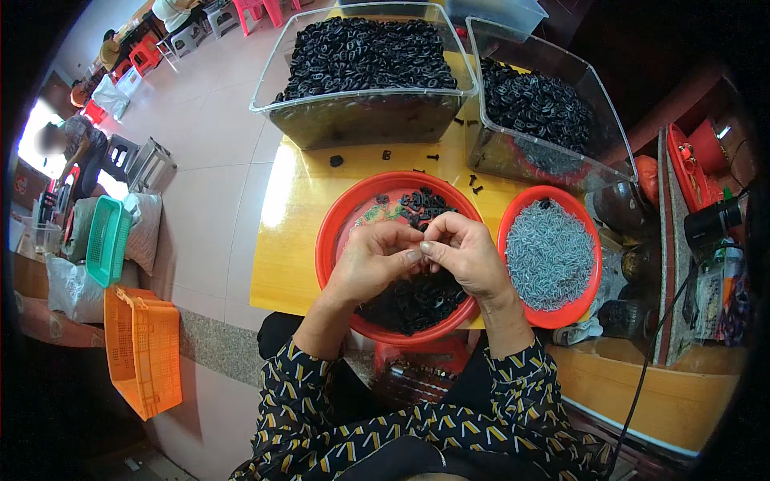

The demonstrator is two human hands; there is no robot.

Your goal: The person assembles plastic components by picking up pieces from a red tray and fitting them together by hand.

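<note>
My left hand (373, 258) and my right hand (465, 255) meet over a red round basin (329, 232), thumbs and fingertips pinched together. Whatever lies between the fingertips is too small to make out. Small black plastic parts (413, 309) are heaped in the basin below my hands, with more at its far side. To the right, a smaller red bowl (596, 272) holds a mass of silvery screws (552, 256). A few loose black pieces (336, 161) lie on the yellow table (281, 248) beyond the basin.
Two clear plastic bins (365, 120) (553, 152) full of black parts stand at the back. Right of the table, a shelf holds jars and a red tray (688, 168). Orange (144, 353) and green baskets (108, 240) stand at left. Other people are far left.
</note>
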